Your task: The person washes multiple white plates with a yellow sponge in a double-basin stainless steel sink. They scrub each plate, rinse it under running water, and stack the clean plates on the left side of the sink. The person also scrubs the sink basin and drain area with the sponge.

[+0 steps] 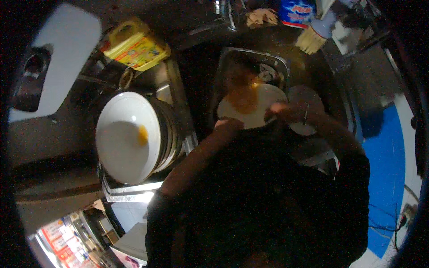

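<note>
In the dim sink basin (pixel 219 67), a pale plate (pixel 270 95) bears a brownish smear or shadow across its left half. My left hand (pixel 229 124) grips the plate's near left rim. At its near right edge is my right hand (pixel 279 110), with fingers on the rim; whether it also holds something small is too dark to tell. Beneath my right forearm shows a pale round dish (pixel 303 125), partly hidden. A crumpled greyish thing (pixel 268 72) lies at the basin's far end, behind the plate.
On the left drainboard stands a stack of plates, its white top plate (pixel 117 150) marked with an orange-yellow spot. Beyond it is a yellow jug (pixel 137 50). A tap (pixel 231 16), a blue packet (pixel 297 13) and a pale-bristled brush (pixel 311 38) are at the back.
</note>
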